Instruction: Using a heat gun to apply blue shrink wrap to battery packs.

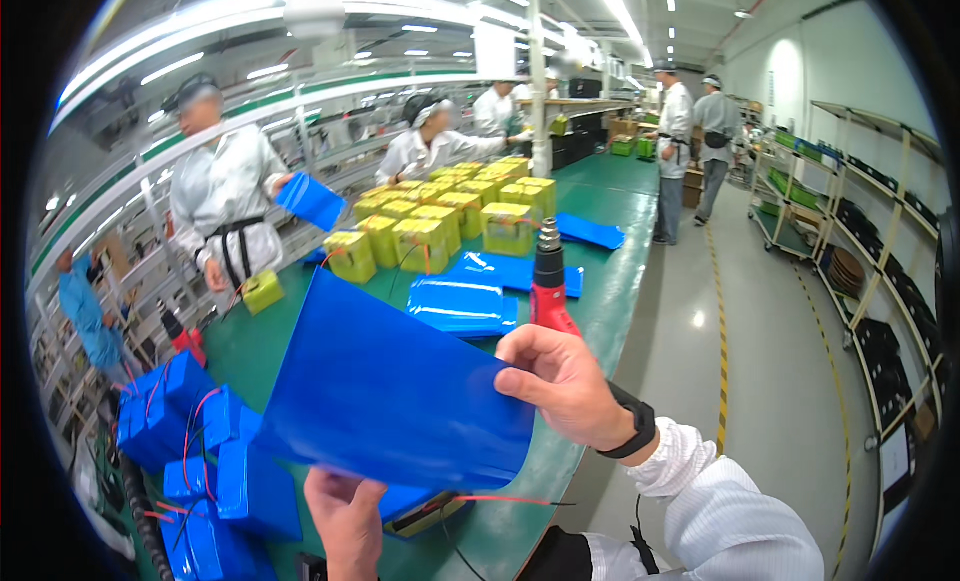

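A wide blue plastic film sleeve [400,391] is held up in front of me, tilted and spread flat. My right hand [560,381] pinches its right edge between thumb and fingers. At the lower edge, my left hand [345,516] grips the film, its fingertips partly hidden behind it. Under the sleeve lies a block-shaped battery pack [425,513], partly covered in blue, with red and black wires trailing to the right. Just beyond my right hand stands a red heat gun [551,306], its metal nozzle pointing up.
Blue-wrapped packs [255,486] with wires are heaped at the left. Flat blue sleeves [460,303] and rows of yellow-green packs [425,236] cover the far part of the green table [610,201]. Another red heat gun [183,339] stands left. Across the table, a co-worker [225,181] holds a blue sleeve.
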A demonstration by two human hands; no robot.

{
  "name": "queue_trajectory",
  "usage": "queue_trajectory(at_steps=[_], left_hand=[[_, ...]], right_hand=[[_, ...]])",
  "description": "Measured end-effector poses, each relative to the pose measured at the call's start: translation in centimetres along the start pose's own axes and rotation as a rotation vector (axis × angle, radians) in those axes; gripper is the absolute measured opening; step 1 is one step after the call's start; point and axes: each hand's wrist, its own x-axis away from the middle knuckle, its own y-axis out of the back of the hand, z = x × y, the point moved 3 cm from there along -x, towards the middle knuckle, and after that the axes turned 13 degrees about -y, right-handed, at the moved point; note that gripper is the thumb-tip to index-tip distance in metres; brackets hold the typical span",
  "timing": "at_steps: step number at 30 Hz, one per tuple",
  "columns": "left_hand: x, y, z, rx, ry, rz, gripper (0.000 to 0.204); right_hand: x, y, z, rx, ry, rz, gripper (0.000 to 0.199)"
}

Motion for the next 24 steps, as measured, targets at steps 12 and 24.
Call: queue_trajectory(at_steps=[12,24], left_hand=[[-0.7,-0.3,-4.4,-0.301,-0.104,0.027,0.010],[-0.6,-0.9,-4.7,-0.315,-0.077,-0.019,0.014]], right_hand=[[-0.2,-0.1,-0.9,0.330,-0.005,-0.110,0.043],[1.6,-2.7,-1.2,0.780,0.073,-0.026,0.084]])
